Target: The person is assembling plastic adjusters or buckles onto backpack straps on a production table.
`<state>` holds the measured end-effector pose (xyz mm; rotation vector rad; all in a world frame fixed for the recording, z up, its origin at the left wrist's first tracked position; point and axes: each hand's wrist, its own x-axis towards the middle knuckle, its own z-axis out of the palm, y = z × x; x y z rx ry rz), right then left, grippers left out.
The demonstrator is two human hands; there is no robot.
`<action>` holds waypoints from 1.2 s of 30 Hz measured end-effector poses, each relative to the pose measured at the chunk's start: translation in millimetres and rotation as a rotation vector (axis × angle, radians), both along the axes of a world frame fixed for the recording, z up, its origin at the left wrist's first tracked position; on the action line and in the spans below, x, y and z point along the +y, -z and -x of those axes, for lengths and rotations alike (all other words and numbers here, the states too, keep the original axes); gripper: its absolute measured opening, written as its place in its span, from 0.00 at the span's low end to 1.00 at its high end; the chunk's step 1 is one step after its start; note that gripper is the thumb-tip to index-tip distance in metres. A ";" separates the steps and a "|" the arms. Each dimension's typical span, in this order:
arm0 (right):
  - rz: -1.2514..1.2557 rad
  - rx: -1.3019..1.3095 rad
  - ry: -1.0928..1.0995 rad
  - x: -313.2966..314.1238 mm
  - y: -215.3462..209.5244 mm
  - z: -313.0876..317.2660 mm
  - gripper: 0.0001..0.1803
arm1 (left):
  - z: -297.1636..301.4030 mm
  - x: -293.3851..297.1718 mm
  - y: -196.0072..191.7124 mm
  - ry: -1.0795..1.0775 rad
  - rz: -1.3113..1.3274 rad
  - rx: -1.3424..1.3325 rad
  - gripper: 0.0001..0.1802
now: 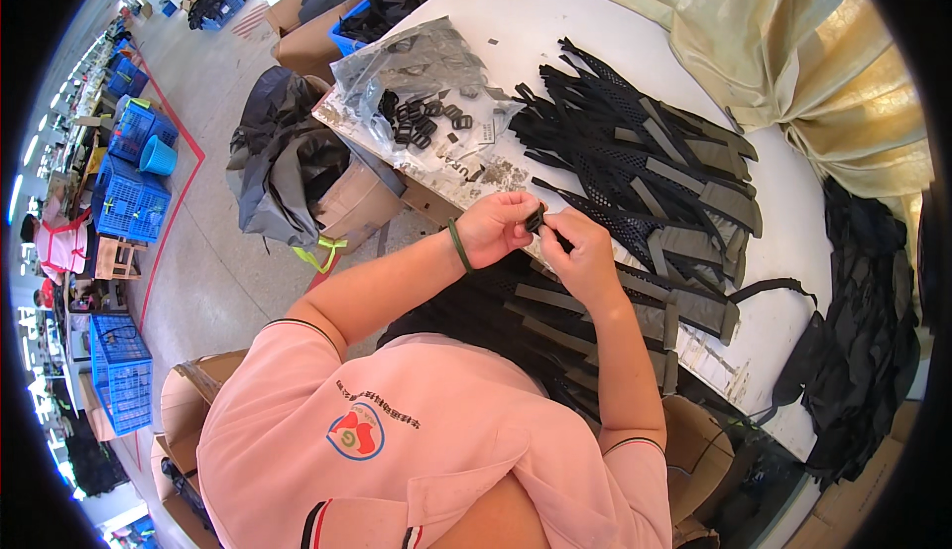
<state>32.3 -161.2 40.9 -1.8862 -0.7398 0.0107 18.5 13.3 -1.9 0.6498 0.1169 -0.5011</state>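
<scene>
Over the table's near edge my two hands meet at a small black plastic buckle (535, 220). My left hand (491, 230), with a dark green band at the wrist, pinches the buckle between thumb and fingers. My right hand (585, 259) is closed on a narrow black strap (562, 241) right beside the buckle; whether the strap runs through it I cannot tell. Black and grey mesh straps (635, 167) lie fanned out beyond my hands, and more dark straps (476, 296) lie across my lap. Loose black buckles (421, 121) rest on a clear plastic bag (362, 71) to the far left.
The white table (575, 1) has a worn near edge. Left of it stands a cardboard box (362, 202) heaped with dark fabric. Dark fabric pieces (853, 351) hang at the right edge, below a gold curtain (793, 43). Blue crates (129, 202) line the floor farther left.
</scene>
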 end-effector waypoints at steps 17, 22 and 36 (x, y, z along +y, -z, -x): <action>-0.106 0.293 0.074 -1.7 3.6 10.4 0.04 | 1.6 -3.8 -1.9 -0.035 -0.013 0.052 0.06; -0.214 0.391 0.023 -0.9 3.0 4.3 0.06 | 3.2 -12.5 -11.1 -0.106 -0.153 0.032 0.06; -0.336 0.150 0.101 2.5 -1.8 11.4 0.08 | 3.4 -21.0 -24.9 -0.225 -0.345 -0.186 0.05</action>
